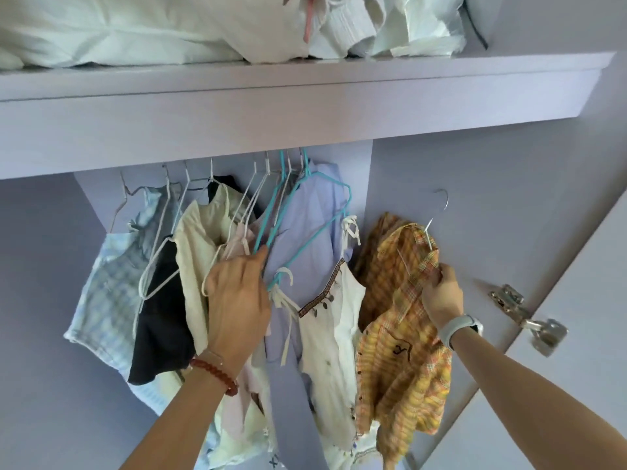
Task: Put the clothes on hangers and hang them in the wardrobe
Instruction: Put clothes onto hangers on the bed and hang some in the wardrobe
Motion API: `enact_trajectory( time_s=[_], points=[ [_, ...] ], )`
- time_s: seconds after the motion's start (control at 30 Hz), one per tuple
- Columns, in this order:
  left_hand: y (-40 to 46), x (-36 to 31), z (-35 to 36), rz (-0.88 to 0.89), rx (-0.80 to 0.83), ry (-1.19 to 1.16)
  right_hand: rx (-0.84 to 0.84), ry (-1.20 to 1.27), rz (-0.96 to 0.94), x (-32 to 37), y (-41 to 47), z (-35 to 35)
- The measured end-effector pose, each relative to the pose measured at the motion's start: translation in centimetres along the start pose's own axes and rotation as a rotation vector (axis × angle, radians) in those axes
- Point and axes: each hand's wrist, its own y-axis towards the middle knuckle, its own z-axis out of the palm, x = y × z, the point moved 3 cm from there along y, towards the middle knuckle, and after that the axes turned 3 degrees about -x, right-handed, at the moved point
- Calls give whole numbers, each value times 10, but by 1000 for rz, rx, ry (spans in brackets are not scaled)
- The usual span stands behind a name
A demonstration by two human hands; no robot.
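My right hand (pixel 441 296) grips a yellow plaid shirt (pixel 403 351) at its shoulder; the shirt sits on a white wire hanger (pixel 437 212) whose hook is free in the air, to the right of the hung clothes. With straight fingers, my left hand (pixel 237 300) presses against the hung clothes, between a cream top (pixel 196 252) and a lilac shirt (pixel 305 225) on a teal hanger (pixel 298 198). A white strappy top (pixel 325 327) hangs between the lilac shirt and the plaid one. The rail itself is hidden behind the shelf front.
A shelf (pixel 305 96) above carries white bedding (pixel 118 28) and bags. Further left hang a black garment (pixel 163 320) and a pale blue checked one (pixel 101 300). The open wardrobe door (pixel 576 368) with a metal hinge (pixel 529 317) is at the right.
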Motion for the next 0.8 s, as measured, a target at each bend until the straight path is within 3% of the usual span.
enact_trajectory(
  time_s=[0.2,0.37,0.47,0.63,0.8],
  points=[
    [-9,-39,10,72,81,97,-92,-43,-106,-13,-25,-47],
    [-16,-68,27,32,294,153,-131,-89,-217,-16,-62,-95],
    [-24,-92,35,56,316,111,-167,-141,-216,-28,-90,-130],
    [-61,-161,48,333,275,-186,-249,-273,-230,-62,-161,-200],
    [-118,-238,61,629,427,-463,-308,-440,-182,-99,-256,-280]
  ],
)
